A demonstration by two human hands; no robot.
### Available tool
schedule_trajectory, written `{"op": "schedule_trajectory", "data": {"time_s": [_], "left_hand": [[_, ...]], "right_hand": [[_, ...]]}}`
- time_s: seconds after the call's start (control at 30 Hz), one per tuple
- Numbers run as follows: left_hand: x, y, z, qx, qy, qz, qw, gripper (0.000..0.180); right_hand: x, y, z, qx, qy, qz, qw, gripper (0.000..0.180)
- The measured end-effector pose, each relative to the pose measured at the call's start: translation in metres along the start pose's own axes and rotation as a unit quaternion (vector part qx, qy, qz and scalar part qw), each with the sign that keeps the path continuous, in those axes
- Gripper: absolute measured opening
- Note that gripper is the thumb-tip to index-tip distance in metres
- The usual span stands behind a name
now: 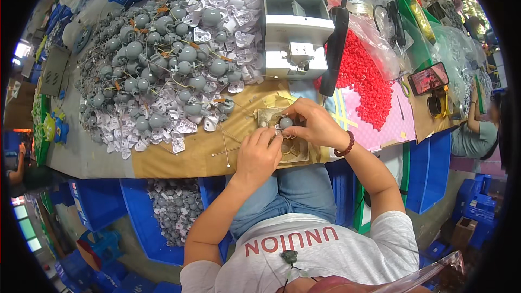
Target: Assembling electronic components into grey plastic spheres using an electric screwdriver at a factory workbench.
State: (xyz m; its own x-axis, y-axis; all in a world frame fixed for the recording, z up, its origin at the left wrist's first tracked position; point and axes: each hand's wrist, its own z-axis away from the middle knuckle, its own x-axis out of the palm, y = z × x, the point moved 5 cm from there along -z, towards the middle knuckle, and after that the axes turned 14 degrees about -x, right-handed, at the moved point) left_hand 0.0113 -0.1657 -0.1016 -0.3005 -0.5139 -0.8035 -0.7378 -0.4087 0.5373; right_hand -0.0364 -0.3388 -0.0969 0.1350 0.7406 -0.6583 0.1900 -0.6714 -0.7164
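- At the bottom of the frame, the person's torso in a white shirt, with jeans-clad lap above it and both forearms reaching up to the middle.
- Lower left, under the table edge, a blue crate (163,233) holds loose grey parts.
- At centre, the left hand (259,154) is curled, fingers closed down onto a small metal part just below the ball; what exactly it grips is hidden.
- Touching it from the upper right, the right hand (312,125), with a dark bead bracelet (345,145) at the wrist, pinches a small grey ball (285,122) between fingertips.
- Both hands meet over a flat metal plate (296,149) lying on the brown table surface (184,154).
- Upper left of centre, a wide heap of grey balls with wires (163,65) mixed with white plastic shells.
- Top centre, a white benchtop machine (296,27).
- Right of it, a bag of red beads (369,78) on a pink sheet.
- Upper right, a phone (429,77) lying on the table.
- Far right edge, another person's arm (477,119).
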Motion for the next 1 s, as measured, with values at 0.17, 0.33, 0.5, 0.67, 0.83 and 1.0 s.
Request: {"op": "schedule_trajectory", "data": {"time_s": [0.17, 0.33, 0.5, 0.67, 0.83, 1.0], "left_hand": [[-0.001, 0.0, -0.005, -0.011, -0.006, 0.002, 1.0, 0.031], [-0.003, 0.008, -0.026, -0.075, 0.019, 0.02, 0.997, 0.036], [0.003, 0.005, -0.026, -0.066, -0.003, -0.01, 0.998, 0.037], [0.005, 0.006, -0.025, -0.061, 0.013, -0.002, 0.998, 0.038], [0.005, 0.005, -0.024, -0.063, 0.014, 0.0, 0.998, 0.038], [0.007, 0.003, -0.023, -0.067, 0.011, 0.008, 0.998, 0.038]], "right_hand": [[0.001, 0.0, -0.005, 0.008, -0.012, 0.039, 0.999, 0.045], [0.002, -0.004, 0.001, 0.031, 0.012, 0.022, 0.999, 0.051], [-0.036, 0.01, 0.007, -0.062, 0.276, 0.081, 0.956, 0.052], [-0.082, 0.082, -0.004, 0.038, 0.413, 0.155, 0.897, 0.055], [-0.091, 0.097, -0.008, 0.075, 0.438, -0.054, 0.894, 0.061], [-0.12, -0.006, -0.019, -0.2, 0.516, -0.089, 0.828, 0.071]]}}
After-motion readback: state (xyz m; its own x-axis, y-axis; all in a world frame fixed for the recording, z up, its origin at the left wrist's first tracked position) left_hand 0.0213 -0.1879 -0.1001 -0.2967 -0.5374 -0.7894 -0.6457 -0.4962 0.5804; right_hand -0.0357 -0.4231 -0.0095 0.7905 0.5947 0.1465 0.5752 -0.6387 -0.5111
